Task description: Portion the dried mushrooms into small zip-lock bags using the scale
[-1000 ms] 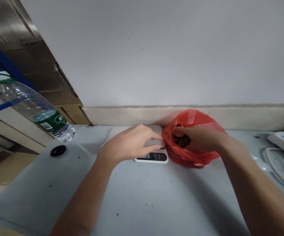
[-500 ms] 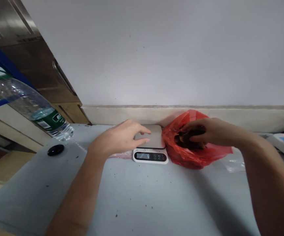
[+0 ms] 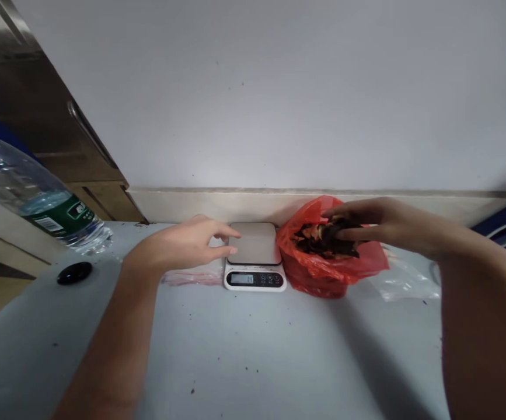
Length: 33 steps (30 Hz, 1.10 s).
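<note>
My left hand (image 3: 195,244) is open at the left edge of a small kitchen scale (image 3: 255,245), its thumb and fingers apart with nothing between them. The scale's steel plate is bare, and its display seems to read 14. Right beside it stands a red plastic bag (image 3: 318,277) with a wide mouth, holding dark brown, dry, leaf-like pieces (image 3: 323,245). At the bag's mouth my right hand (image 3: 366,219) is closed around some of these pieces. Its fingertips are partly hidden among them.
A tilted water bottle (image 3: 60,204) with a green label stands at the left, near a round black object (image 3: 74,272). Clear plastic bags (image 3: 404,280) lie right of the red bag, and thin plastic (image 3: 198,275) lies left of the scale. The wall (image 3: 279,116) rises behind.
The view has shifted, so things sit further left. My right hand has lifted slightly in the bag, and more brown pieces show. The display went from about 12 to 14.
</note>
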Motion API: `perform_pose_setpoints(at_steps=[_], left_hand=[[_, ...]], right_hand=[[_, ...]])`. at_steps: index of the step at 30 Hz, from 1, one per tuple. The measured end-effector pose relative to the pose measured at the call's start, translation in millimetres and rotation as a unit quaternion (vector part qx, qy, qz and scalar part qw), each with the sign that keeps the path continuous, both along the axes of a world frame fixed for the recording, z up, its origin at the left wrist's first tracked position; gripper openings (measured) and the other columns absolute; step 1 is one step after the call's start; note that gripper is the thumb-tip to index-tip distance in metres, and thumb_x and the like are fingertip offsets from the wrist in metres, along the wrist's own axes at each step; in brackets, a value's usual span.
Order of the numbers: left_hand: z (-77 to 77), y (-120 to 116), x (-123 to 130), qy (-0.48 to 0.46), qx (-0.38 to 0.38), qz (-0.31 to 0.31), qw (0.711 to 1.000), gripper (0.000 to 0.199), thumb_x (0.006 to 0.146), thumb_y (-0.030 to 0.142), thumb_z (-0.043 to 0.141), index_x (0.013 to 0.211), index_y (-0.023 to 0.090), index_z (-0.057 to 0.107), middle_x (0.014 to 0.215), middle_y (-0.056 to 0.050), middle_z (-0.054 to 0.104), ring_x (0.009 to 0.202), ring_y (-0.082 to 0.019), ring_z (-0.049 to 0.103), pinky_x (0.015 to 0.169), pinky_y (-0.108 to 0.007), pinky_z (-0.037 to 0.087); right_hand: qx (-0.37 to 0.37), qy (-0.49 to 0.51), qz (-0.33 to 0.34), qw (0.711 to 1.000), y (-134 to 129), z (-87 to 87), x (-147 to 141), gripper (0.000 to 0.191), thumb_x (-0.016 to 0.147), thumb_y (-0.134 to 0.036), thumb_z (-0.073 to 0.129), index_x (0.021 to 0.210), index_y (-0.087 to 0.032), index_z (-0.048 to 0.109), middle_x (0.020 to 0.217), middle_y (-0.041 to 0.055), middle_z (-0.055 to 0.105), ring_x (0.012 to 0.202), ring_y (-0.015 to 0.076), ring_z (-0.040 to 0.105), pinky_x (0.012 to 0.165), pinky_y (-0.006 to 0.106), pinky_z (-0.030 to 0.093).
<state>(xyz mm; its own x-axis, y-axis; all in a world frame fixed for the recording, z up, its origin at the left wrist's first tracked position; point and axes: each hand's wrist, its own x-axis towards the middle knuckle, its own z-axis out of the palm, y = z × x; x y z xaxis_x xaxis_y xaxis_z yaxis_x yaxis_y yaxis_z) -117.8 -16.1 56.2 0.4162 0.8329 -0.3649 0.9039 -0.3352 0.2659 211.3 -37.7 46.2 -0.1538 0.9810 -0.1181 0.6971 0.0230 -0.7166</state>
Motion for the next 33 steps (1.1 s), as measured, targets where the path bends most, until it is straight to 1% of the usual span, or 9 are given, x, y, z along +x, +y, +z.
perform_pose_setpoints(at_steps=[6,8,12,15,18,21,25,30,33], left_hand=[[-0.8,5.7,-4.6,0.044,-0.026,0.028,0.998,0.06,0.094,0.057,0.05,0.149,0.033,0.06,0.153,-0.003,0.062,0.135,-0.029,0.06,0.11,-0.038,0.047],[-3.3,7.7,-6.8,0.046,-0.025,0.031,0.998,0.063,0.092,0.06,0.051,0.149,0.035,0.059,0.153,-0.004,0.061,0.135,-0.03,0.06,0.109,-0.039,0.047],[-9.6,11.9,-12.2,0.029,-0.037,0.024,0.999,0.067,0.089,0.068,0.051,0.149,0.038,0.059,0.155,-0.002,0.059,0.135,-0.031,0.06,0.111,-0.041,0.046],[-12.1,14.0,-13.6,0.026,-0.038,0.024,0.999,0.068,0.089,0.07,0.051,0.149,0.039,0.059,0.156,-0.001,0.059,0.134,-0.031,0.06,0.112,-0.04,0.045],[-11.5,14.5,-11.9,0.026,-0.035,0.018,0.999,0.068,0.089,0.069,0.052,0.148,0.037,0.06,0.156,-0.001,0.059,0.134,-0.03,0.06,0.112,-0.038,0.044],[-9.6,13.9,-9.4,0.024,-0.045,0.011,0.999,0.066,0.091,0.066,0.051,0.149,0.035,0.06,0.156,-0.003,0.059,0.134,-0.03,0.06,0.112,-0.038,0.045],[-7.3,13.5,-8.2,0.019,-0.05,0.001,0.999,0.065,0.093,0.063,0.051,0.151,0.035,0.058,0.156,-0.003,0.058,0.135,-0.03,0.059,0.111,-0.039,0.045],[-0.5,11.3,-8.2,0.044,-0.038,0.02,0.998,0.063,0.094,0.057,0.052,0.151,0.033,0.058,0.154,-0.006,0.06,0.135,-0.032,0.06,0.11,-0.039,0.047],[2.8,9.9,-7.0,0.055,-0.04,0.035,0.997,0.063,0.096,0.055,0.051,0.153,0.032,0.056,0.152,-0.008,0.061,0.132,-0.032,0.062,0.109,-0.039,0.048]], right_hand=[[0.032,0.068,-0.064,0.995,-0.9,0.7,4.5,0.05,0.058,-0.049,0.077,0.101,-0.023,0.08,0.104,0.0077,0.082,0.104,0.0339,0.074,0.097,0.049,0.06],[0.041,0.067,-0.064,0.995,-0.8,1.0,2.3,0.048,0.06,-0.048,0.078,0.101,-0.022,0.08,0.103,0.0078,0.082,0.102,0.0325,0.074,0.098,0.048,0.06],[0.041,0.078,-0.041,0.995,1.2,-3.0,-4.2,0.05,0.065,-0.053,0.079,0.103,-0.021,0.079,0.103,0.009,0.08,0.096,0.0297,0.074,0.091,0.046,0.061],[0.014,0.086,-0.017,0.996,6.0,-12.1,-7.6,0.049,0.065,-0.054,0.077,0.101,-0.021,0.077,0.094,0.0086,0.078,0.091,0.0285,0.073,0.083,0.044,0.062],[0.012,0.056,-0.015,0.998,12.0,-20.8,-10.3,0.038,0.068,-0.048,0.073,0.094,-0.02,0.074,0.084,0.0056,0.074,0.084,0.026,0.071,0.078,0.042,0.061],[0.034,0.015,-0.031,0.999,15.4,-23.0,-14.2,0.028,0.071,-0.039,0.068,0.09,-0.02,0.074,0.083,0.0047,0.074,0.081,0.0243,0.071,0.078,0.04,0.059],[0.051,0.004,-0.054,0.997,14.0,-16.0,-18.8,0.026,0.073,-0.033,0.068,0.093,-0.021,0.078,0.091,0.005,0.079,0.085,0.0237,0.072,0.084,0.039,0.06],[0.064,0.054,-0.137,0.987,6.5,0.9,-25.1,0.027,0.072,-0.029,0.072,0.097,-0.02,0.08,0.097,0.0061,0.08,0.092,0.0246,0.074,0.09,0.04,0.061],[0.097,0.091,-0.129,0.983,4.9,12.2,-40.9,0.032,0.073,-0.029,0.075,0.104,-0.02,0.08,0.101,0.0067,0.079,0.097,0.0254,0.074,0.09,0.039,0.061]])
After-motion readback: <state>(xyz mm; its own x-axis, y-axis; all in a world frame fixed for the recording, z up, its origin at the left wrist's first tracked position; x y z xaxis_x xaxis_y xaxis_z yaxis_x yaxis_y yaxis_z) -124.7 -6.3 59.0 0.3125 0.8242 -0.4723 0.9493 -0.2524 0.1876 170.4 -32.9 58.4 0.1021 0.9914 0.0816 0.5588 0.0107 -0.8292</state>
